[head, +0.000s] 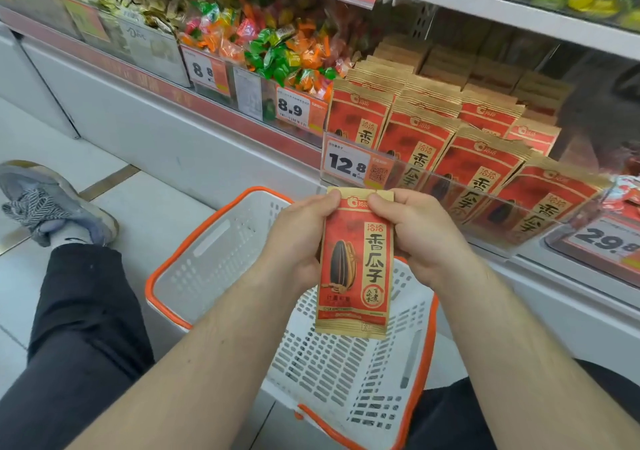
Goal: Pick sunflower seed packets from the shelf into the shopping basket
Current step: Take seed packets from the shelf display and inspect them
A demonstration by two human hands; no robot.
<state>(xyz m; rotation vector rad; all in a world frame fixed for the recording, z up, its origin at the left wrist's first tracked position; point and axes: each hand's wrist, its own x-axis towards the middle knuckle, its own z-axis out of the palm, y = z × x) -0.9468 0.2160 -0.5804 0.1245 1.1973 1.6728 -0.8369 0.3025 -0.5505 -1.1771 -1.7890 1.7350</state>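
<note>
While both thumbs press on the gold top seam, the left hand and the right hand pinch the sunflower seed packet from its two sides, fingers curled behind it where I cannot see them. It hangs upright in the air, directly above the white shopping basket with the orange rim, and it does not touch the basket. I judge the packet to be light, because only the upper part is held and the lower part hangs straight without bending much. Its paper-like skin looks a little stiff and not slippery, and the seeds inside should not break easily, so a simple drop into the basket seems safe. Good places to grip are the flat sealed edge at the top or the two long sides. Behind the hands, more packets of the same kind stand in rows on the shelf behind a clear plastic front rail, beside the 12.8 price tag.
</note>
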